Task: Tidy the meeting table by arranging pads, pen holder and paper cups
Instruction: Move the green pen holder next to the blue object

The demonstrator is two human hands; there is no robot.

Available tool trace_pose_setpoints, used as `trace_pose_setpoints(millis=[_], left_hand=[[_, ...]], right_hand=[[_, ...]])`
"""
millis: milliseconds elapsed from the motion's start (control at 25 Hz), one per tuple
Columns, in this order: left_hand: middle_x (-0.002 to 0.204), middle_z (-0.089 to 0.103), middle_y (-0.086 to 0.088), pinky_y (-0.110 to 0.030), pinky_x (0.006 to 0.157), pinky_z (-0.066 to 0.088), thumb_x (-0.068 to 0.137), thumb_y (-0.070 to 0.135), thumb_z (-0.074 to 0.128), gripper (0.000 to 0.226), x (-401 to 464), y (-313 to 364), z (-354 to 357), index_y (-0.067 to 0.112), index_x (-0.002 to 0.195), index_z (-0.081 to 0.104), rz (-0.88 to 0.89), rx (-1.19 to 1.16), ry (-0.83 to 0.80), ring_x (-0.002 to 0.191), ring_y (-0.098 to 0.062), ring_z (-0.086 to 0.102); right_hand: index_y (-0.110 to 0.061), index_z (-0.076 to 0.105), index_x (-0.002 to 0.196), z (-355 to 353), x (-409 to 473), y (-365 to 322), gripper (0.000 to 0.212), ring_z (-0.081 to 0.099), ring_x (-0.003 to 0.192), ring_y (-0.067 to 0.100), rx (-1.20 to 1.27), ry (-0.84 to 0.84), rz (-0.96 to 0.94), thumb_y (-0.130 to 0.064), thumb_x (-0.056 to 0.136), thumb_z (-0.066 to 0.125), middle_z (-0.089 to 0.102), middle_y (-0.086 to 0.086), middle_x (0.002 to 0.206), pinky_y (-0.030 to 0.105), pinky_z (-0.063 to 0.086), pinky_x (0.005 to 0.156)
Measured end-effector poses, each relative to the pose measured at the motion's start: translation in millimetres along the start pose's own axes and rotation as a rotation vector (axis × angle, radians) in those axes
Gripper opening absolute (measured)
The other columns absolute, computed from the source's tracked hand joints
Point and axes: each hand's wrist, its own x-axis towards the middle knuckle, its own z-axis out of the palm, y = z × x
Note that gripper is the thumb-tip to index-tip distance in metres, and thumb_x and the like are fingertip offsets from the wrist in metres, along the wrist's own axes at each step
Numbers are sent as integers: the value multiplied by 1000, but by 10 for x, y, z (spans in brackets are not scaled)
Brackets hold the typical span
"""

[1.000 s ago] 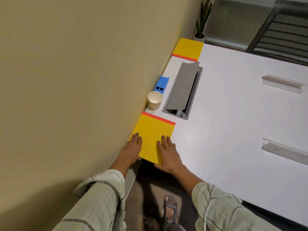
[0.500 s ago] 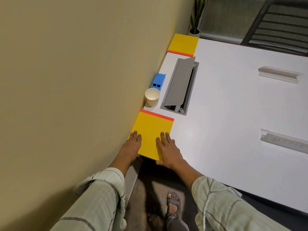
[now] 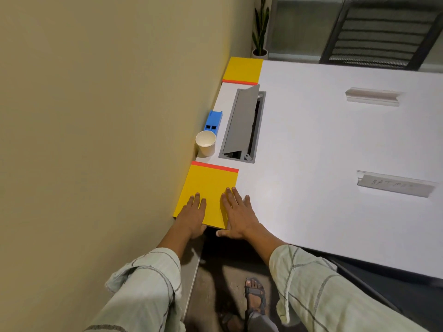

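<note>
Hands flat on near yellow pad (image 3: 208,188) at table (image 3: 311,152) corner by wall: left hand (image 3: 193,215) and right hand (image 3: 236,215) w/ fingers straight, gripping nothing. Paper cup (image 3: 205,143) upright just beyond pad; blue pen holder (image 3: 213,122) behind cup. 2nd yellow pad (image 3: 242,70) at far corner.

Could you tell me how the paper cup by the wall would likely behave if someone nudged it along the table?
The paper cup looks empty and thin-walled, so it is probably very light and would slide easily on the smooth white table. It stands upright on a base narrower than its rim, so a push near the top might tip it. Once on its side it would likely roll.
</note>
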Motion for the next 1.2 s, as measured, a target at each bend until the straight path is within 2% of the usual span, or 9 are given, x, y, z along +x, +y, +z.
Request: trace_pose_setpoints(millis=[200, 440, 760, 1000, 1200], left_hand=[[163, -5, -19, -48, 122, 18, 95, 47, 52, 88, -140, 549, -276, 7, 155, 1, 54, 22, 81, 151, -37, -1], [164, -3, -17, -51, 121, 14, 97, 57, 39, 83, -296, 1234, -771, 9, 155, 4, 172, 76, 184, 151, -35, 0], [163, -8, -16, -49, 123, 7, 100, 56, 27, 78, -560, 2632, -1361, 8, 155, 0, 372, 133, 281, 152, -31, -4], [163, 4, -17, -48, 120, 16, 100, 53, 30, 75, -786, 3881, -1626, 5, 154, 8, 402, 139, 360, 151, -32, 7], [154, 28, -16, -46, 111, 32, 99, 51, 37, 66, -953, 4929, -1720, 6, 146, 26, 461, 119, 436, 138, -32, 31]], right_hand=[[-12, -6, 156, -317, -468, 296, 110, -15, 151, 28, -24, 42, 66, -82, 82, 34, -14, 9, 164, 59, 1, 120], [-11, -6, 156, -793, -1262, 871, 96, -10, 152, 27, -82, 77, 191, -69, 91, 35, -10, 11, 164, 58, 6, 120], [-10, -2, 156, -1199, -2498, 1772, 85, -4, 153, 25, -30, 187, 383, -58, 98, 36, -6, 10, 165, 56, 9, 121], [-11, -1, 156, -1233, -3427, 2556, 84, -3, 153, 25, 8, 233, 418, -56, 98, 37, -5, 10, 165, 56, 9, 121], [-11, 0, 156, -1214, -4191, 3249, 82, 2, 152, 27, -6, 262, 471, -57, 98, 36, -1, 12, 165, 56, 11, 121]])
